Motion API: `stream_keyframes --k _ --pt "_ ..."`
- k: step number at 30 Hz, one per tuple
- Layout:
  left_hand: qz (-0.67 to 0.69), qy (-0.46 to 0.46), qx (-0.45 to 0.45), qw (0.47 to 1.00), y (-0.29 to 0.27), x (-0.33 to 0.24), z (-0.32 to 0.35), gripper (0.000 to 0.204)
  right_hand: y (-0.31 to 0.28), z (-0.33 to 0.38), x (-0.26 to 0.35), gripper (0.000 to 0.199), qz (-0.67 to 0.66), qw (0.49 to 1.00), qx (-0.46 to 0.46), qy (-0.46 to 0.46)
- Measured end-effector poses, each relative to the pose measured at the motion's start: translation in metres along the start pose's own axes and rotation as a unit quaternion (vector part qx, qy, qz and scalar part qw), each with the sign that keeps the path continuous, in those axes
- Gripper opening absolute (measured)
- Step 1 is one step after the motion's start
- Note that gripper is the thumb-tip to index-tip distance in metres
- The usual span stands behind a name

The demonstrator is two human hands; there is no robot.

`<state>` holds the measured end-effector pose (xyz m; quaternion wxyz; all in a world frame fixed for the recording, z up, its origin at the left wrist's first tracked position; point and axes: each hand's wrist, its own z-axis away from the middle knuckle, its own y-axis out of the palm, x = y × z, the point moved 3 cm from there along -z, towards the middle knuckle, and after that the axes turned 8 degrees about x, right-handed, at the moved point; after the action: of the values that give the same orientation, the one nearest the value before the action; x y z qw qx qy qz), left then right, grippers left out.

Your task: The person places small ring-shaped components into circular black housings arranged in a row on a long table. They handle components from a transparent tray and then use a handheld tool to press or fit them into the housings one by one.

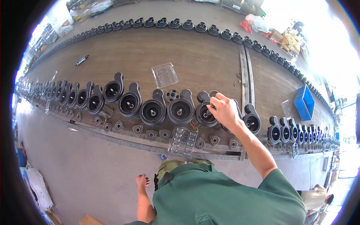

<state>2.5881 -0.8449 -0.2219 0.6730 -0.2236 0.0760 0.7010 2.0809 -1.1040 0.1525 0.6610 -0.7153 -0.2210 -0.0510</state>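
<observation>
My right hand (224, 108) reaches over a round black housing (205, 117) with a side spout. Its fingers are pinched together above the cup; what they hold, if anything, is hidden. More housings (180, 111) stand to the left in a row, cups facing me, each with a pale shaft in the middle. Another housing (252, 122) stands right of my forearm, which partly covers one more. Down beside my body hangs my left hand (142, 181), away from the bench, fingers loosely curled and somewhat apart, with nothing visible in it.
Along the bench's near edge lie small grey flanged parts (138, 129) and a clear tray (183, 141) of small pieces. Behind the row are a clear plastic sheet (165, 75) and a holed disc (172, 95). A blue bin (304, 103) stands right; a tool (82, 60) lies far left.
</observation>
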Motion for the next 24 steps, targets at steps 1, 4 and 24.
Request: stream_keyframes --k 1,4,24 --pt "0.006 -0.001 -0.003 1.000 0.002 0.003 0.002 0.034 0.003 -0.002 -0.005 0.020 0.001 1.000 0.007 -0.009" --pt "0.021 0.002 -0.008 1.000 0.008 0.008 0.010 0.032 0.021 -0.003 -0.015 0.018 0.005 0.999 0.023 -0.039" --pt "0.006 0.026 0.021 0.999 0.101 0.052 0.039 0.034 -0.005 -0.002 -0.032 0.013 -0.033 0.992 -0.081 -0.096"
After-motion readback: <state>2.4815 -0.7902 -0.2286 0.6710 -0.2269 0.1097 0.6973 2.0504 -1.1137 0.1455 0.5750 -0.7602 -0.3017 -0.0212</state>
